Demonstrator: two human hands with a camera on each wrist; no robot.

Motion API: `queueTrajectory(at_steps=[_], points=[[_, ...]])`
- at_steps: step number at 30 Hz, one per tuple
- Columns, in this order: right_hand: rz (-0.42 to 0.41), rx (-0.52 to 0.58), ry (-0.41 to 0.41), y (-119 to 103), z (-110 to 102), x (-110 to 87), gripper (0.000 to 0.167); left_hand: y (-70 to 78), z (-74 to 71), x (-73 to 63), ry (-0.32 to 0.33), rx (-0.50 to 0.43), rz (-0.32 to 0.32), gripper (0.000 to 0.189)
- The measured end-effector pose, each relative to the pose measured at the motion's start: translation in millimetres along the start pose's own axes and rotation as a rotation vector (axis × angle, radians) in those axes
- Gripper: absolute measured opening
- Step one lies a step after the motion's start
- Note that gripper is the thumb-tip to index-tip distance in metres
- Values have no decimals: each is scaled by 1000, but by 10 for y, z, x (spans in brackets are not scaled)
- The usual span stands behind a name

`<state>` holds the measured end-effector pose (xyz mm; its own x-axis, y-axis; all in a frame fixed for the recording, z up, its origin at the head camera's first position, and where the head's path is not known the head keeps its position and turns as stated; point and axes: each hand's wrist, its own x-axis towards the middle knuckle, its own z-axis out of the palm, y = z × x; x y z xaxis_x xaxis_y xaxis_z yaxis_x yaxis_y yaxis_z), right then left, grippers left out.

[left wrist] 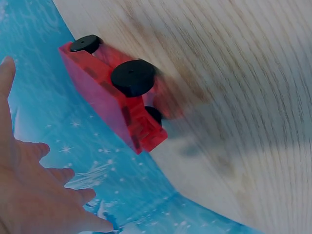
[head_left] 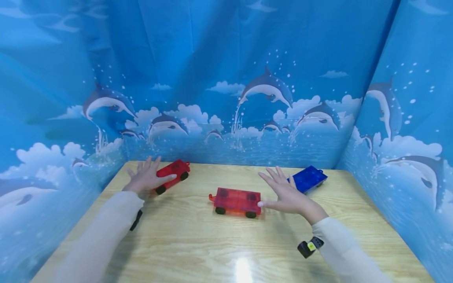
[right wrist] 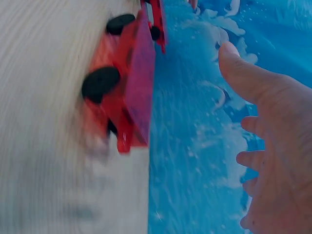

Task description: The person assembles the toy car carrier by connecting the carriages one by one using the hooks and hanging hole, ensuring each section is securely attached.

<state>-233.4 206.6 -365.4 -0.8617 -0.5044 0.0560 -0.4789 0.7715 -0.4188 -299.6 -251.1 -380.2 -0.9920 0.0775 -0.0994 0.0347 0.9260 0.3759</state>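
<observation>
"What's nearest, with the middle red car (head_left: 238,200) as the clock's hub and twelve straight ahead of the person?"

"Pale sleeves (head_left: 347,245), reaching in from about five and seven over the table (head_left: 184,247). A black wrist device (head_left: 306,248) is by the right cuff, probably worn there so it looks along the hand."

"And at the hub?"

"That car sits wheels down, which likely keeps it steady, its hook (head_left: 211,197) toward nine. The right hand (head_left: 288,194) hangs near three. Its thumb overlaps the car's end from above, but the right wrist view shows a gap."

"So nothing is grasped?"

"Nothing. The fingers are spread and released, and so are those of the left hand (head_left: 146,179), out toward ten. It is just beside the left red car (head_left: 178,169), also apart from it."

"Anything at two?"

"The blue car (head_left: 307,179), slanted, partly behind the right fingers. The cars seem spaced so each has room around it."

"What are they made of?"

"See-through plastic, by the look: flat oblong slabs, with smooth black disc wheels (head_left: 220,211) on the red ones. The table is pale, streaky woodgrain."

"And farthest, at twelve?"

"A creased blue curtain (head_left: 212,70) printed with leaping dolphins (head_left: 267,87), presumably hung as a screen."
</observation>
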Motion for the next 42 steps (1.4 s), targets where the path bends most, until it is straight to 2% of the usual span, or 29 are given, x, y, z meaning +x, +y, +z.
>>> queueTrajectory(at_steps=[6,16,25,35,42], points=[[-30,38,-35,-95,171,148,90,-8,66,92,1,-33,-27,112],[-8,83,-88,-153,398,263,87,-89,197,143,28,-110,-93,113],[-16,98,-106,-165,541,336,82,-211,279,199,34,-142,-76,109],[-28,86,-78,-107,679,420,80,-241,305,234,19,-222,-78,99],[-24,95,-72,-71,728,453,78,-219,289,176,38,-241,-57,87]])
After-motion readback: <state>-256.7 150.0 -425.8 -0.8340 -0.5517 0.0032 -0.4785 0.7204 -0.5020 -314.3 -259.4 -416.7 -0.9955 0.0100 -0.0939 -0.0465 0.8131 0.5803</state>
